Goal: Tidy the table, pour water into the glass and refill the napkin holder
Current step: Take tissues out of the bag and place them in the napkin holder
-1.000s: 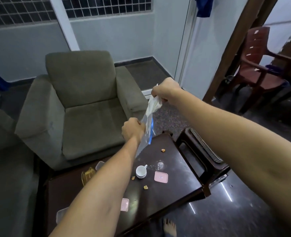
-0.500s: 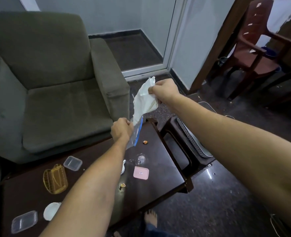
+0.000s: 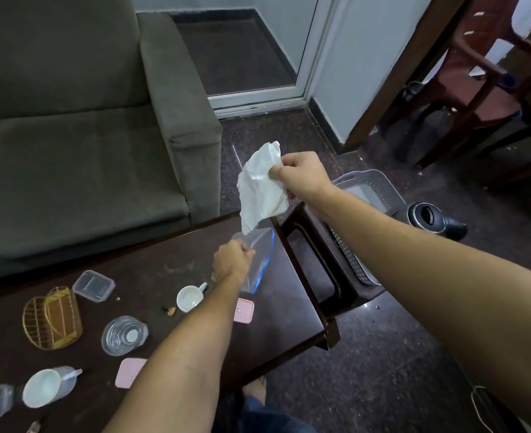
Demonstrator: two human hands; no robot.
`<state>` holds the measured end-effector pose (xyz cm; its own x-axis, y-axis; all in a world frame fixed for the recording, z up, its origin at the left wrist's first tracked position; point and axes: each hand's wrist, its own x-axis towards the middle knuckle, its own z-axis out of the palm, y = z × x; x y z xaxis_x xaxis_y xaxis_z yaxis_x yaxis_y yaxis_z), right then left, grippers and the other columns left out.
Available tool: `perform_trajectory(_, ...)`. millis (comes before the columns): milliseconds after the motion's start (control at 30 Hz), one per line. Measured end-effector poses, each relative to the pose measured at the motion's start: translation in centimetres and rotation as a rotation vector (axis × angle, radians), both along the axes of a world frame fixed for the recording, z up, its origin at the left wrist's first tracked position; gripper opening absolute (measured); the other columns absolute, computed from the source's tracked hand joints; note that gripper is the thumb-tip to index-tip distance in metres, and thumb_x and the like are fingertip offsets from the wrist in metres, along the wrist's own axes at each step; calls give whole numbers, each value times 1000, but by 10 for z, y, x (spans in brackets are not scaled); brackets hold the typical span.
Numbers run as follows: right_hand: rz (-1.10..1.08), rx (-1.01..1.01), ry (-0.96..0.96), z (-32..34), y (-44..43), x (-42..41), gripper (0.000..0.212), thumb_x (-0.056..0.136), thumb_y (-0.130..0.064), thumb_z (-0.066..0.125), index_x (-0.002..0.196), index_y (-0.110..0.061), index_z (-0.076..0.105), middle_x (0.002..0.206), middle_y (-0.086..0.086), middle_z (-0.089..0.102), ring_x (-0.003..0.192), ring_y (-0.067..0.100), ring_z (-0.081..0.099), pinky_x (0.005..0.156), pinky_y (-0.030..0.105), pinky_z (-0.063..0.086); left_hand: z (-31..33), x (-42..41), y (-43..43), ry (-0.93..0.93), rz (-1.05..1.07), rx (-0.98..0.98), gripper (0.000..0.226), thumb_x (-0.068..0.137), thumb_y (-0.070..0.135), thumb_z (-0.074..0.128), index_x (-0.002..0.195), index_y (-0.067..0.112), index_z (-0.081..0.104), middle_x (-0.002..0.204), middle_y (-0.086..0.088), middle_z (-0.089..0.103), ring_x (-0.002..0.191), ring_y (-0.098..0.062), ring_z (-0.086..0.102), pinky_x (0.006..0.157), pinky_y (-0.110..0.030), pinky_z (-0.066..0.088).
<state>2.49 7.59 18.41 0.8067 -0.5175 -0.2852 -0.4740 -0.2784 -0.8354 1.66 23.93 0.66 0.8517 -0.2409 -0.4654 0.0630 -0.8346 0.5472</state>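
Observation:
My right hand point(image 3: 301, 176) pinches a bunch of white napkins point(image 3: 262, 189), held up above a clear zip bag point(image 3: 259, 260) with a blue seal. My left hand point(image 3: 231, 260) grips the mouth of that bag over the dark wooden table point(image 3: 151, 273). The napkins' lower tip still meets the bag's opening. A gold wire napkin holder point(image 3: 51, 317) lies on the table's left part, with no napkins in it. An empty clear glass point(image 3: 123, 334) stands beside it. A black jug point(image 3: 429, 220) sits on the floor at the right.
On the table: two white cups point(image 3: 190, 296) point(image 3: 47, 389), clear plastic boxes point(image 3: 94, 285), pink lids point(image 3: 244, 310), small crumbs point(image 3: 171, 311). A green armchair point(image 3: 80, 129) stands behind. A dark stool point(image 3: 317, 267) with a grey perforated tray point(image 3: 367, 195) adjoins the right end. A maroon plastic chair point(image 3: 489, 76) is at far right.
The view has tilted down, showing more of the table. My right hand has drawn the napkins further up out of the bag while my left hand keeps holding the bag.

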Motion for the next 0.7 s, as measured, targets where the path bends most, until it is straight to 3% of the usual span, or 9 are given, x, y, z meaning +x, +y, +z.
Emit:
perform_trajectory(67,19,20,5,-2,0,-2,12,83,-11,66,72,-6,70,64,1,63,49,10,56,48,26,46,-2,0,0,53,6,-62,22,84,36,80,101,22,72,93,3,77,102,-26,71,89,-31,54)
perform_trajectory(200,60,40,18,4,5,-4,21,82,-10,66,85,10,65,69,6,59,56,17,53,52,32,44,12,17,10,196,63,-140,46,75,41,88,110,22,63,98,6,72,101,-19,66,94,-32,51)
perform_trajectory(267,95,35,17,15,11,-2,24,83,-11,66,88,12,64,71,8,58,59,21,53,53,33,43,26,30,19,292,185,-267,46,85,31,81,122,11,63,109,-3,73,99,-22,66,94,-38,56)
perform_trajectory(333,135,32,0,29,18,1,23,85,-11,67,88,12,65,70,6,59,57,16,54,50,30,43,52,41,30,431,354,-499,42,100,29,63,135,7,59,114,-8,72,98,-24,67,82,-38,56)
perform_trajectory(433,191,77,-34,58,31,8,23,87,-9,68,92,13,68,70,4,59,53,10,52,45,22,40,108,56,53,664,482,-795,69,100,68,39,139,12,55,130,-11,69,116,-29,68,80,-38,56)
perform_trajectory(533,275,158,-39,90,48,16,21,86,-10,71,96,9,72,81,10,65,68,19,58,58,27,46,164,69,79,728,457,-1063,99,77,91,46,132,11,65,125,-14,73,108,-30,73,79,-39,59)
perform_trajectory(600,327,212,-33,111,62,22,21,83,-14,74,95,4,75,85,11,68,76,24,58,70,36,45,197,74,98,666,437,-1219,90,79,82,60,137,13,64,132,-15,69,120,-34,68,96,-46,57)
perform_trajectory(633,344,234,-31,120,70,24,21,81,-16,76,93,1,76,84,9,69,75,24,59,69,36,45,211,75,108,625,421,-1267,81,83,71,66,139,14,63,137,-15,66,127,-35,63,106,-50,51)
perform_trajectory(700,362,282,-38,137,87,27,22,75,-21,78,90,-5,79,78,6,68,70,23,57,61,30,45,236,76,128,573,394,-1288,62,86,48,77,136,13,65,139,-17,64,128,-37,62,108,-53,48)
